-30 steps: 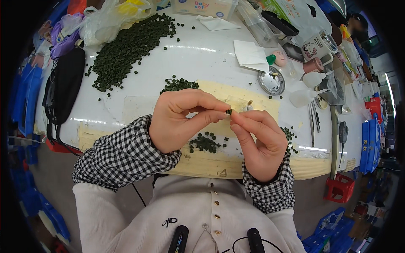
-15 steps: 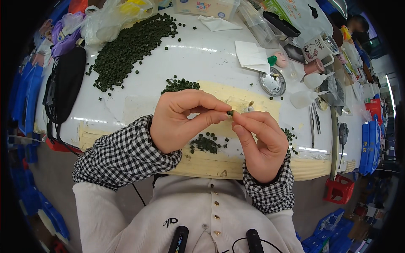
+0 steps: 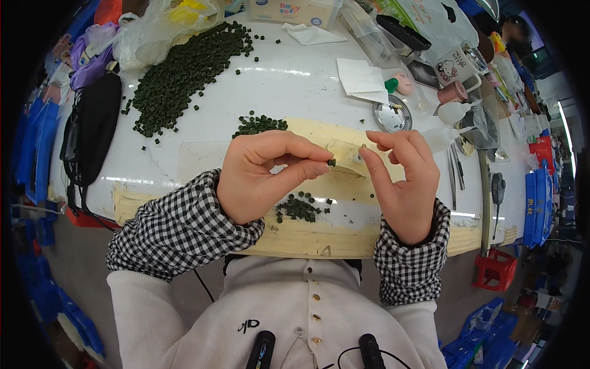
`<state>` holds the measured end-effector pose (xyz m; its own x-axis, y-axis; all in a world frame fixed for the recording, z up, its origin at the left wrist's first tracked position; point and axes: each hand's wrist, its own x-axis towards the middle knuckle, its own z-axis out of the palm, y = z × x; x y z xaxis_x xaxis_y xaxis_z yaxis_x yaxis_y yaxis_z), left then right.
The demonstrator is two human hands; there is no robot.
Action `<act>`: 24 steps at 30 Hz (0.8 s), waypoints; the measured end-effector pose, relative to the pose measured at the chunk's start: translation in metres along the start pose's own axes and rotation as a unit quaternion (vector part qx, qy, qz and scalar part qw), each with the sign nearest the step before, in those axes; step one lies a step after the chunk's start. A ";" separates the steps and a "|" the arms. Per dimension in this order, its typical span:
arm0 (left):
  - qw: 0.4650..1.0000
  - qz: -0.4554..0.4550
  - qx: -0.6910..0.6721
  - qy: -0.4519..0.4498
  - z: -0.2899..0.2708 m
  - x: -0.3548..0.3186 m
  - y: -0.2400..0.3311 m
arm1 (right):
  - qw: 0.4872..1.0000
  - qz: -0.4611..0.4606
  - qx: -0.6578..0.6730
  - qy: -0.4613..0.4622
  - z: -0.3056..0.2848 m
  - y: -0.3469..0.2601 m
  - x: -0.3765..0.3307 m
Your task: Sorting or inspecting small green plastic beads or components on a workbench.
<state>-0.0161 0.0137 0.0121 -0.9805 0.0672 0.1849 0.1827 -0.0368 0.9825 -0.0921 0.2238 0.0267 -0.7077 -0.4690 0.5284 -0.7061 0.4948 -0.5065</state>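
Observation:
My left hand (image 3: 261,172) is closed, with a small dark green grooved cylindrical part (image 3: 332,162) pinched between thumb and forefinger. To its right, my right hand (image 3: 405,178) is apart from that part. Its thumb and fingers are spread, and I see nothing held between them. The right thumb tip is close to a small upright stick on the yellowish taped patch (image 3: 313,129), partly hidden by the hand. Just below the left hand lies a loose cluster of green parts (image 3: 300,208); another small heap (image 3: 261,124) sits beyond it.
A large pile of green parts (image 3: 184,74) covers the far left, beside plastic bags (image 3: 153,43) and a black pouch (image 3: 98,123). Toward the right are white tissues (image 3: 362,80), a round metal dish (image 3: 392,115), a mug (image 3: 452,66), squeeze bottles (image 3: 453,113) and tweezers (image 3: 453,178).
My right hand has drawn away from the green part to the right, its fingers spreading. The left hand still pinches the part, nearly in place. The whole view has shifted slightly.

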 end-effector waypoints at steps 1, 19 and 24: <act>1.000 0.000 0.001 0.001 -0.001 -0.001 0.000 | 1.000 0.007 0.013 -0.009 0.003 -0.001 0.001; 0.999 0.016 0.030 -0.032 0.001 0.000 -0.001 | 0.948 0.018 0.319 -0.001 -0.001 -0.022 -0.004; 0.998 0.020 0.030 -0.043 0.001 0.000 -0.002 | 0.927 0.044 0.372 -0.013 0.006 -0.023 -0.005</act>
<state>-0.0160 0.0151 0.0101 -0.9628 0.1516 0.2235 0.2290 0.0193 0.9732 -0.0723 0.2103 0.0311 -0.7567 -0.4725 0.4517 -0.4600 -0.1062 -0.8816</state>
